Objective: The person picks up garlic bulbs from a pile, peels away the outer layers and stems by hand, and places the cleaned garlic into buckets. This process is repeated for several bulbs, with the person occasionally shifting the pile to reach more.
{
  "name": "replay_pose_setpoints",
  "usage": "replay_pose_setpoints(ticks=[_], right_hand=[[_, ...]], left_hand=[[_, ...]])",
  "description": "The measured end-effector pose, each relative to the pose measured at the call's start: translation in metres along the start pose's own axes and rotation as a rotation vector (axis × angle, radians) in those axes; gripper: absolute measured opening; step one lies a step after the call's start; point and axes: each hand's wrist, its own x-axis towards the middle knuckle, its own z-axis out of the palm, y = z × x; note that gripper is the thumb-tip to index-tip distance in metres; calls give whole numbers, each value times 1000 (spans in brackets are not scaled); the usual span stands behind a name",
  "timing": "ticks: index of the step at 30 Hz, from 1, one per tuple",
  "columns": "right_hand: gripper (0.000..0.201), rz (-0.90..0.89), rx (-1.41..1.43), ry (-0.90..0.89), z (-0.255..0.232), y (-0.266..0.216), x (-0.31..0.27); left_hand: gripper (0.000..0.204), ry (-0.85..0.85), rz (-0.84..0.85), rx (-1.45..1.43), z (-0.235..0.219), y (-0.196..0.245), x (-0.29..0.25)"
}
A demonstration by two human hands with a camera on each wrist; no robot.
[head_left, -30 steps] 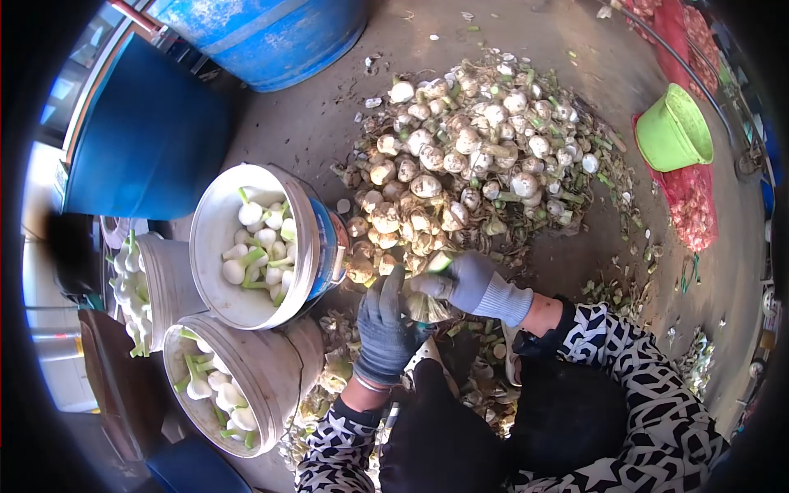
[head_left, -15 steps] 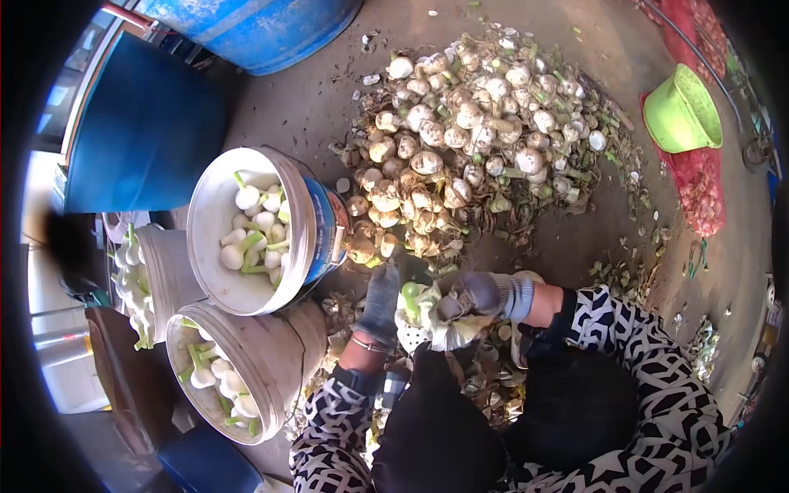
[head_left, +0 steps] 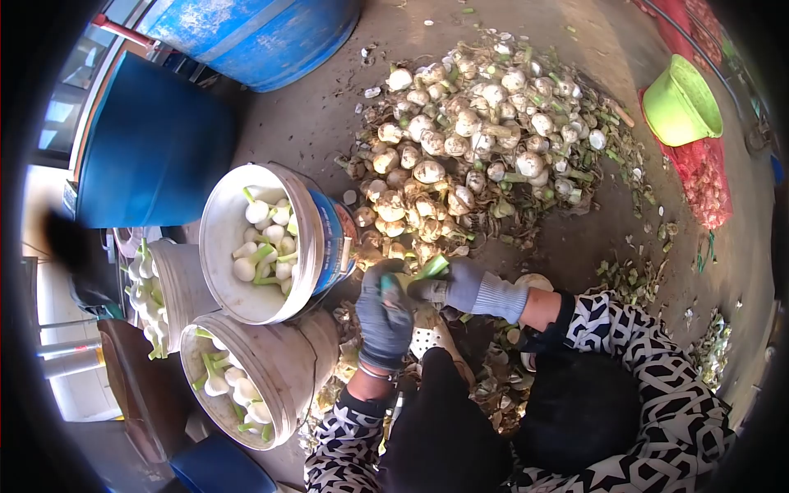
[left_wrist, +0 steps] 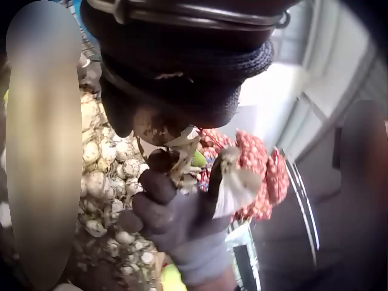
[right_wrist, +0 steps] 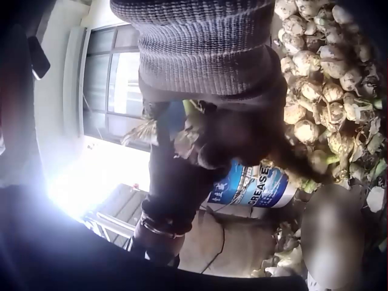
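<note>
The head camera looks steeply down through a fisheye lens over both gloved hands, the bulb pile (head_left: 477,140) and the white buckets (head_left: 255,246). The left wrist camera sits very close behind its glove, facing the pile (left_wrist: 103,176). The right wrist camera, equally close, faces the labelled bucket (right_wrist: 254,185) and shares the pile (right_wrist: 321,79).

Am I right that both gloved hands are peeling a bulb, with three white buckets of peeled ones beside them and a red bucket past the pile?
Nearly. The head view shows that far bucket is green, not red; the rest holds.
</note>
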Motion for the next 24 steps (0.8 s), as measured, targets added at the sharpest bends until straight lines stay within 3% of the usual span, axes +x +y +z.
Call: replay_pose_setpoints(ticks=[1, 3, 4, 5, 7, 9, 10, 11, 12, 13, 15, 16, 17, 19, 20, 21, 23, 24], right_hand=[[41, 138, 21, 12, -1, -11, -3], [35, 212, 12, -16, -3, -8, -2], [34, 73, -125, -17, -3, 13, 1], [33, -67, -258, -19, -2, 26, 2], [29, -71, -242, -69, -3, 6, -4], [25, -35, 58, -265, 0, 11, -5], [22, 127, 186, -406, 0, 7, -8], [20, -235, 134, -419, 9, 20, -5], [22, -236, 105, -406, 13, 31, -7], [24, -241, 75, -389, 15, 34, -8], [30, -49, 515, -473, 14, 48, 1], [35, 98, 582, -385, 7, 50, -2], [33, 30, 718, -361, 6, 53, 2], [33, -5, 804, -334, 9, 57, 6], [33, -3, 818, -326, 12, 62, 3], [34, 23, 748, -330, 15, 66, 2], [34, 43, 669, -343, 12, 78, 7], [33, 44, 677, -423, 8, 85, 11]], left_hand=[[46, -86, -111, -21, -6, 5, 7], [48, -152, -228, -185, -10, -1, 9], [42, -177, 204, 48, -12, -33, 3], [66, -294, 305, 387, -23, -68, -4], [96, -456, 321, 110, -34, -40, 7], [93, -506, 266, -28, -28, -49, 4], [58, -490, -51, -189, -20, -46, 3], [60, -462, -370, -346, -15, -46, 4], [65, -564, -866, -908, -16, -72, 10], [65, -565, -867, -905, -16, -73, 8], [48, -331, -474, -329, -12, -72, 5], [50, -216, -430, -428, -17, -79, 3], [44, -267, -669, -902, -28, -28, 14], [37, -468, -467, -462, -36, 8, 5], [39, -407, -484, -802, -27, 6, -12], [44, -448, -324, -690, -25, -6, -20], [45, -437, -439, -822, -31, -22, -21], [44, -415, -464, -746, -34, -23, -18]])
